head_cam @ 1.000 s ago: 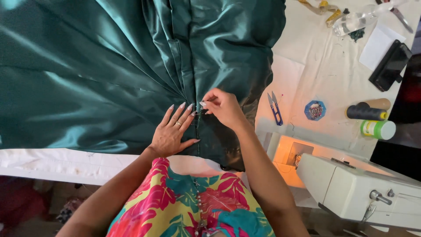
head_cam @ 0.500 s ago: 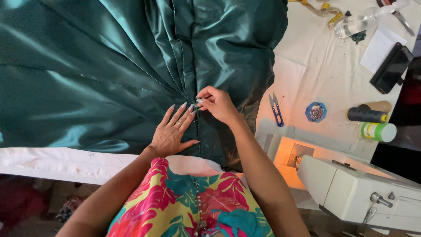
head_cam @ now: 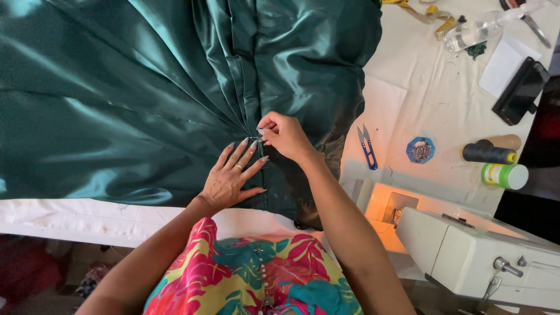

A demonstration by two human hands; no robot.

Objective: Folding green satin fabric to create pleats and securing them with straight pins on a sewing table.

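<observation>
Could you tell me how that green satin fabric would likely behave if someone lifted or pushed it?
The green satin fabric would probably go limp, since it already lies in soft gathered folds. Its glossy sheen suggests it slides easily; the left hand lies flat on it while the right hand pinches at the gathers.

One dark green satin cloth [head_cam: 146,99], gathered into pleats. One white table covering [head_cam: 431,76]. Two hands on the cloth: one left hand [head_cam: 230,178], one right hand [head_cam: 286,135]. One pair of blue-handled thread snips [head_cam: 367,147]. One blue hexagonal pin holder [head_cam: 420,150]. Two thread spools lying on their sides: one dark spool [head_cam: 487,153], one white and green spool [head_cam: 505,175]. One white sewing machine [head_cam: 484,256]. One black phone [head_cam: 521,90]. One sheet of white paper [head_cam: 503,61]. One clear plastic bottle [head_cam: 475,32]. One yellow measuring tape [head_cam: 429,14]. One pair of scissors [head_cam: 534,26], partly cut off at the upper edge.
</observation>
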